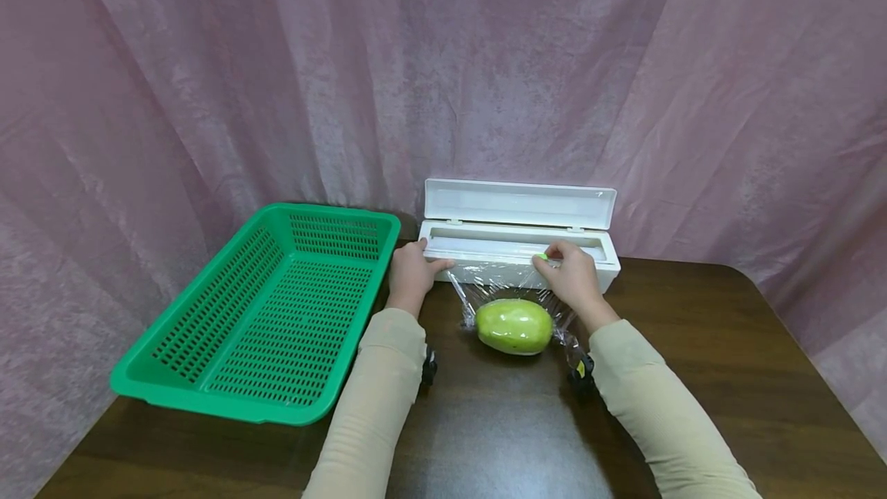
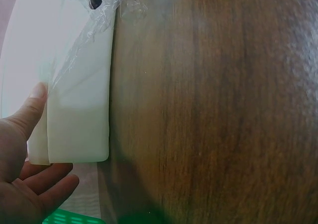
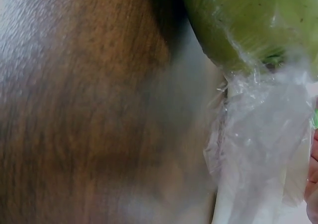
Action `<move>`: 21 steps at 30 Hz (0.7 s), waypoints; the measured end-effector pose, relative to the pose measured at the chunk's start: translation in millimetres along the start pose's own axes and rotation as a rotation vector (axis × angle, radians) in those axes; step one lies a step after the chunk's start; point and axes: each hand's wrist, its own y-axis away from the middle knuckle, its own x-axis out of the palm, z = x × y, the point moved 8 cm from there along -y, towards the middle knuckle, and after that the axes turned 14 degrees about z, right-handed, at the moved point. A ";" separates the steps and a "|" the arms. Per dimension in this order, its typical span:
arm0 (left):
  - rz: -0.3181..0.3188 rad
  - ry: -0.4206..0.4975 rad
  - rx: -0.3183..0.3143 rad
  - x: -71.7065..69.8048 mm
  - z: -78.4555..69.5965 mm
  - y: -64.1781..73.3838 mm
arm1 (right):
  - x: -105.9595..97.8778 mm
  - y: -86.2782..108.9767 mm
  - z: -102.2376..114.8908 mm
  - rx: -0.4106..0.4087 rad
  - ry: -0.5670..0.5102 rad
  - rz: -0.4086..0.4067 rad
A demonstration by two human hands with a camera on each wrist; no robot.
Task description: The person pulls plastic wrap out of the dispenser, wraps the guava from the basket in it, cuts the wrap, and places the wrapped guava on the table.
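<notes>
A long white cling film box (image 1: 610, 274) stands at the back of the table with its lid (image 1: 520, 204) raised. At its left end my left hand (image 1: 410, 276) grips the box, thumb on the front edge and fingers around the end. My right hand (image 1: 575, 283) pinches a small bright green slide cutter (image 1: 543, 256) at the front edge, right of the middle. Clear cling film (image 3: 263, 129) runs from that edge down to an oblong green fruit (image 1: 514, 326) and wraps it. The film bunches up at both ends of the fruit.
A green slotted plastic basket (image 1: 201, 408) stands at the left, its rim close to my left forearm. Behind the brown wooden table (image 1: 707, 360) hangs a pink curtain (image 1: 527, 60). A black wrist camera (image 1: 582, 377) sits under my right sleeve, near the film's bunched end.
</notes>
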 end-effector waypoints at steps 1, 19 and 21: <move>-0.001 -0.003 0.000 -0.2 -0.1 0.2 | -0.2 0.1 0.2 -0.001 0.000 0.000; 0.003 0.002 -0.008 0.0 0.1 -0.4 | -3.2 0.5 0.3 -0.020 0.020 -0.037; 0.005 0.003 -0.010 0.5 0.2 -0.5 | -4.0 0.8 0.6 -0.025 0.022 -0.049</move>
